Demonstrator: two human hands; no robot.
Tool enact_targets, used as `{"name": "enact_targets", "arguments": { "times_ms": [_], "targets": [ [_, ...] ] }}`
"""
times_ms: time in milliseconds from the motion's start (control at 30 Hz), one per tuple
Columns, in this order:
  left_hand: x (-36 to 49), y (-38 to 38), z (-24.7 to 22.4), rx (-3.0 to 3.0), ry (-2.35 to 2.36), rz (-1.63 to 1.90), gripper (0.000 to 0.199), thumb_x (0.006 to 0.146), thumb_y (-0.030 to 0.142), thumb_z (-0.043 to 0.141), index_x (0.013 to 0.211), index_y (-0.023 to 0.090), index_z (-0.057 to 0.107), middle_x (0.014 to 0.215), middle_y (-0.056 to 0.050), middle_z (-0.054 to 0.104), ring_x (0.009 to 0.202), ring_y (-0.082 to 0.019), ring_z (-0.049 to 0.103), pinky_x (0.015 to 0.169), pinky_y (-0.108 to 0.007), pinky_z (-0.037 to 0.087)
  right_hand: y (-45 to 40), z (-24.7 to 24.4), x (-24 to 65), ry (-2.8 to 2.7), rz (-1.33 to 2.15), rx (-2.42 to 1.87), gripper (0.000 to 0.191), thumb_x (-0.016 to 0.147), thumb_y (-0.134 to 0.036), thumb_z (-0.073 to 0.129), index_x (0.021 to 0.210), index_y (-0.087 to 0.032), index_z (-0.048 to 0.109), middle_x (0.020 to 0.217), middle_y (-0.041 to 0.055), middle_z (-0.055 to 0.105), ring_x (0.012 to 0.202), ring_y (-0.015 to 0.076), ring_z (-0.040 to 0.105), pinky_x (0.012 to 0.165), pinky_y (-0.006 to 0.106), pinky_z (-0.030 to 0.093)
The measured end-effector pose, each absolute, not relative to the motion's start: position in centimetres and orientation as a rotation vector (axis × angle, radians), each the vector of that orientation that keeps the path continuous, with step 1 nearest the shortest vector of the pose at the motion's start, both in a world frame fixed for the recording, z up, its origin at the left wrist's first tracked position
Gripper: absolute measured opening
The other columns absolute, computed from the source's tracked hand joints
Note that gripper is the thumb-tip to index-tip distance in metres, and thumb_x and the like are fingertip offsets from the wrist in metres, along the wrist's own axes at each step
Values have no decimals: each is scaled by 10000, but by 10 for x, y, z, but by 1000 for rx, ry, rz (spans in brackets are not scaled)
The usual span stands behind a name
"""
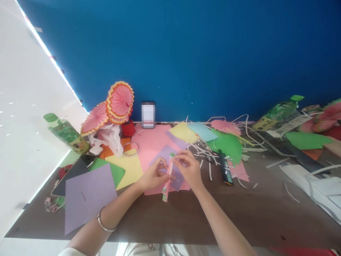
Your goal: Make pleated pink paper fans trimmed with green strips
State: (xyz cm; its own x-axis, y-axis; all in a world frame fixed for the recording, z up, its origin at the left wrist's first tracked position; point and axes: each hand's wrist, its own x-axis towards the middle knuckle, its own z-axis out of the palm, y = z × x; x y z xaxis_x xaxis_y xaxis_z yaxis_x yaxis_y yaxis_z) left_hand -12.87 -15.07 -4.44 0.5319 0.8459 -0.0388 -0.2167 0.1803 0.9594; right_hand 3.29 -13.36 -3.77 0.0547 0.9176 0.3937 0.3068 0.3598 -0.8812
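A narrow folded paper strip [167, 185], pink with white and green patches, is held tilted over the desk between my two hands. My left hand [156, 174] pinches it around its middle, fingers curled. My right hand [188, 166] grips its far, green-tipped end between thumb and fingers. Beneath the hands lie a purple sheet [177, 183] and a large pink sheet [149, 142]. Right of my right hand are thin white paper scraps [201, 151] and a dark box-cutter-like tool [225, 167].
Pink paper fans [120, 101] and a green-capped bottle [66, 133] stand at the left. A phone [148, 115] leans on the blue wall. Another purple sheet [90, 195] overlaps a tablet-like device [73, 174]. Green paper [226, 145] lies right. Another person's hand [334, 145] shows far right.
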Motion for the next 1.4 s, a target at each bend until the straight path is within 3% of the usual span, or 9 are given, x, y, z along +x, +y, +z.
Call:
{"name": "enact_targets", "arguments": {
  "times_ms": [167, 433, 733, 967, 1400],
  "targets": [
    [-128, -152, -41, 1165, 749, 796, 318, 712, 339, 652, 861, 203, 406, 879, -17, 579, 754, -185, 667, 604, -250, 510, -136, -35, 32, -1539, 589, -1165, 54, 716, -267, 631, 701, -221, 658, 948, 43, 567, 669, 125, 532, 656, 305, 481],
    [-127, -149, -40, 1164, 768, 763, 390, 686, 362, 670, 979, 195, 474, 899, -37, 556, 737, -200, 671, 570, -246, 512, -135, -36, 34, -1643, 436, -1086, 65, 755, -220, 588, 725, -237, 643, 963, 40, 619, 895, 190, 592, 828, 380, 473],
    [-128, -147, -47, 1065, 689, 854, 505, 671, 297, 703, 1112, 194, 478, 881, -36, 579, 752, -203, 669, 747, -340, 502, -135, -38, 34, -1707, 159, -885, 150, 753, -125, 578, 787, -253, 649, 864, 32, 666, 866, 198, 603, 841, 429, 464],
    [-126, -146, -57, 1165, 776, 835, 517, 691, 338, 676, 1151, 190, 493, 970, -78, 595, 809, -223, 658, 664, -296, 512, -143, -35, 30, -1650, 365, -1009, 103, 790, -196, 542, 764, -249, 627, 762, 18, 671, 742, 183, 631, 712, 358, 512],
    [-123, -151, -54, 1197, 780, 848, 505, 693, 309, 673, 1145, 172, 496, 1067, -80, 577, 806, -183, 651, 708, -273, 513, -143, -42, 25, -1674, 349, -1045, 118, 822, -193, 478, 790, -238, 582, 762, 20, 654, 742, 169, 625, 712, 320, 502]
  ]
}}
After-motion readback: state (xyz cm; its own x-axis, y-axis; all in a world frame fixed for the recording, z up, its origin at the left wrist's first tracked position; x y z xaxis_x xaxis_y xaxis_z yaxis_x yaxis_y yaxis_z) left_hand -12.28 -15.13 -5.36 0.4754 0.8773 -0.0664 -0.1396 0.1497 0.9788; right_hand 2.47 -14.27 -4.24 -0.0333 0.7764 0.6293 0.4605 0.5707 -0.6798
